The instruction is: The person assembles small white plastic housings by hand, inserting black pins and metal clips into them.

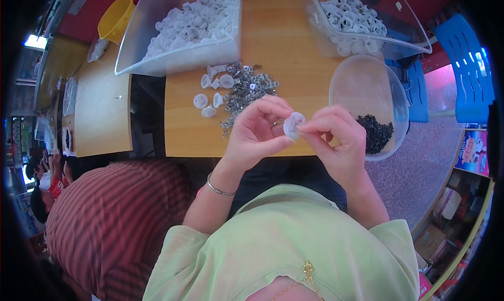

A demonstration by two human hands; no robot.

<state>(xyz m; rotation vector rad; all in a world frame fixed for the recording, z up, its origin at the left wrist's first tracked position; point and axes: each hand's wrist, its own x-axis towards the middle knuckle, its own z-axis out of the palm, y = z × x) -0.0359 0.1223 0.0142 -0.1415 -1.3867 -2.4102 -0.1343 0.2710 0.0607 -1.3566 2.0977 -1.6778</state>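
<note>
Over the table's near edge, my left hand (258, 125) grips a small round white plastic part (293, 125) by its rim, between thumb and fingers. My right hand (337, 136) meets it from the other side, thumb and forefinger pinched at its face; whether a tiny piece sits in that pinch is hidden. Just beyond my left hand lies a heap of small silvery metal pieces (247, 88). Several loose white plastic parts (208, 111) rest to the left of the heap. A round clear tub (336, 75) with small black pieces (376, 133) stands beside my right hand.
At the back left, a large clear bin (178, 66) holds many white parts. Another clear bin (415, 48) with similar parts is at the back right. A yellow container (116, 18) stands far left. Blue chairs (466, 65) are on the right. A person in striped clothing (121, 222) is close at left.
</note>
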